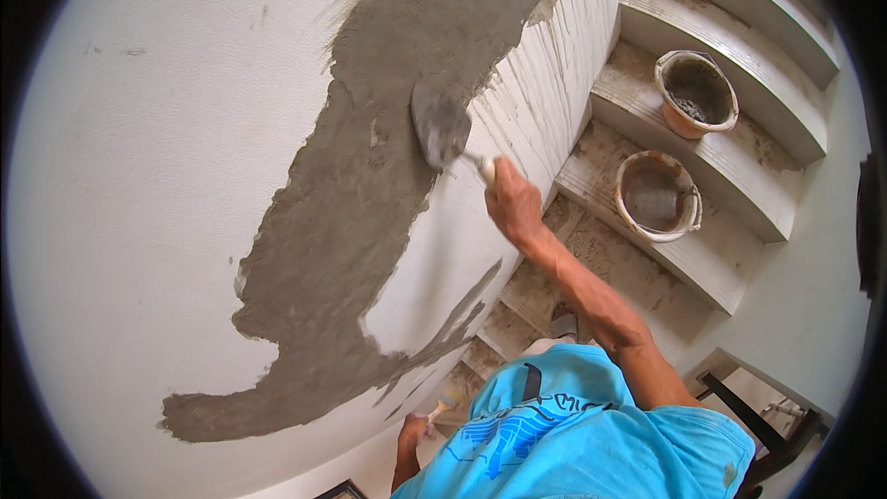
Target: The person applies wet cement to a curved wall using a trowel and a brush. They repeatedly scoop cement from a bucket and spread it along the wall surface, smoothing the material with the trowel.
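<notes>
My right hand (514, 203) is closed round the pale handle of a trowel (441, 125). Its rounded grey blade lies against the right edge of a broad strip of wet grey mortar (346, 171) on the white wall. Lower down, near the foot of the wall, my left hand (419, 427) grips a small brush (444, 406) by its light handle, bristles pointing up and to the right. The mortar strip runs from the top of the wall down to the lower left, with ragged edges and thin smears at its lower right.
Stairs (730, 180) climb along the right, stained with mortar. On one step stands a bucket (695, 97) with grey mortar inside; on the step below is another bucket (658, 196) holding murky liquid. A dark railing (771, 444) is at the lower right.
</notes>
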{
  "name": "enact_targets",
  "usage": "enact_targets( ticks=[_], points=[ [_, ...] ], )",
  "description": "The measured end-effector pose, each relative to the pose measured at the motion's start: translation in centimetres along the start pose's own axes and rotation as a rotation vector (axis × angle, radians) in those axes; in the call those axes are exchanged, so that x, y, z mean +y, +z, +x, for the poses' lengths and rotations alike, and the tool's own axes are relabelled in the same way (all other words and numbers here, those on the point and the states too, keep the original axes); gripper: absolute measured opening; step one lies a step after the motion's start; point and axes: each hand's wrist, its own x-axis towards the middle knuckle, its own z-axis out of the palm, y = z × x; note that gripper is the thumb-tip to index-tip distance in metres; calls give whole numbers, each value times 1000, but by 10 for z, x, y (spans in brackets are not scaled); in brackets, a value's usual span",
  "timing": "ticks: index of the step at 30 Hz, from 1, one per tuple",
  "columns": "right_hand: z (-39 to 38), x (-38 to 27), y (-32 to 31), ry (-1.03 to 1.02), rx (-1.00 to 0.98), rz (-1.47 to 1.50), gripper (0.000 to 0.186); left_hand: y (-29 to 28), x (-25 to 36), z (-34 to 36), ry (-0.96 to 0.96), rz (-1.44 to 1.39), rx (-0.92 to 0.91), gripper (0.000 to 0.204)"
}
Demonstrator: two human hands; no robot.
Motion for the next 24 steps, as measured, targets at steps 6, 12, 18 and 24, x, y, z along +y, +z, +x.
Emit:
enact_targets(
  ticks=[6,12,18,24],
  points=[
    [-8,7,-9,-29,22,44,27,16,50,-68,63,10,20,22],
    [23,10,5,43,74,22,19,19,85,-111,81,40,45,23],
    [-61,1,15,-122,-184,109,19,21,65,-93,19,32,42,23],
    [-11,14,0,74,0,123,29,18,55,-84,18,30,35,24]
  ],
)
